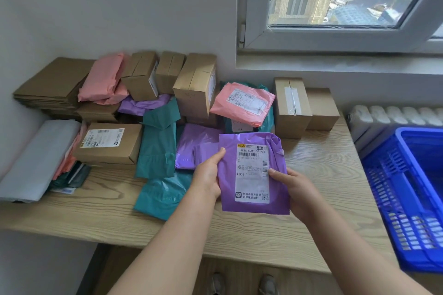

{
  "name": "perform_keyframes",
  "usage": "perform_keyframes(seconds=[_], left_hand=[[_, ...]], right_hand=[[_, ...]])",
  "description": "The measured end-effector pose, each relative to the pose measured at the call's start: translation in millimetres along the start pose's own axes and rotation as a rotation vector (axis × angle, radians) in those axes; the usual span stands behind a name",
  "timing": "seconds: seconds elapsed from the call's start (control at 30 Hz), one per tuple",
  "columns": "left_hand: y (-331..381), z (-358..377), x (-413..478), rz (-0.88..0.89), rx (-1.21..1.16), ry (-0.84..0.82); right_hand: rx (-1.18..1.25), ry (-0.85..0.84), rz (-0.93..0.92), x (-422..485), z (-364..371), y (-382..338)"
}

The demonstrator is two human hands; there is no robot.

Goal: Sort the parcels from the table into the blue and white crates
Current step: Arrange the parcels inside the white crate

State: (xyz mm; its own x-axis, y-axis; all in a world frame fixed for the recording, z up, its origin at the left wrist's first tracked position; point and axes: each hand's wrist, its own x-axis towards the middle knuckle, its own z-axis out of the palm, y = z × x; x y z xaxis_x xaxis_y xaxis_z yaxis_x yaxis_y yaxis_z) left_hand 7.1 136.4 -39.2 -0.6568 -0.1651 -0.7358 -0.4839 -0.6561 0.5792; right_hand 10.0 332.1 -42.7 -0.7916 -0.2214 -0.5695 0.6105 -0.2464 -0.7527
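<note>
I hold a flat purple parcel (pixel 275 194) with a white shipping label facing up, lifted just above the wooden table (pixel 323 175). My left hand (pixel 209 175) grips its left edge and my right hand (pixel 296 189) grips its right edge. Behind it lie more parcels: another purple bag (pixel 194 146), teal bags (pixel 158 146), a pink bag with a label (pixel 244 103) and several cardboard boxes (pixel 194 84). The blue crate (pixel 407 199) stands at the table's right end. No white crate is in view.
A stack of flat brown cardboard (pixel 52 84) and a grey bag (pixel 38 160) fill the table's left end. Two boxes (pixel 292 108) stand by the wall under the window. A white radiator (pixel 395 115) sits behind the crate. Bare tabletop lies along the front edge.
</note>
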Motion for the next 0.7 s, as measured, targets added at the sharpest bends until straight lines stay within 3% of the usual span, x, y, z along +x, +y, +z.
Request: perform_keyframes(seconds=[0.23,0.33,0.5,0.63,0.7], left_hand=[[-3,9,7,0.019,0.007,-0.030],[-11,13,14,0.063,0.125,-0.015],[-49,19,26,0.157,0.666,0.044],[-83,30,36,0.219,1.144,-0.064],[-100,33,41,0.296,1.473,-0.166]], right_hand=[[0.012,0.016,0.000,8,-8,-3],[-0.021,0.070,-0.010,13,-18,-1],[-0.138,0.248,0.018,26,-62,13],[-0.279,0.396,0.068,41,-98,28],[-0.475,0.419,0.087,49,-112,36]])
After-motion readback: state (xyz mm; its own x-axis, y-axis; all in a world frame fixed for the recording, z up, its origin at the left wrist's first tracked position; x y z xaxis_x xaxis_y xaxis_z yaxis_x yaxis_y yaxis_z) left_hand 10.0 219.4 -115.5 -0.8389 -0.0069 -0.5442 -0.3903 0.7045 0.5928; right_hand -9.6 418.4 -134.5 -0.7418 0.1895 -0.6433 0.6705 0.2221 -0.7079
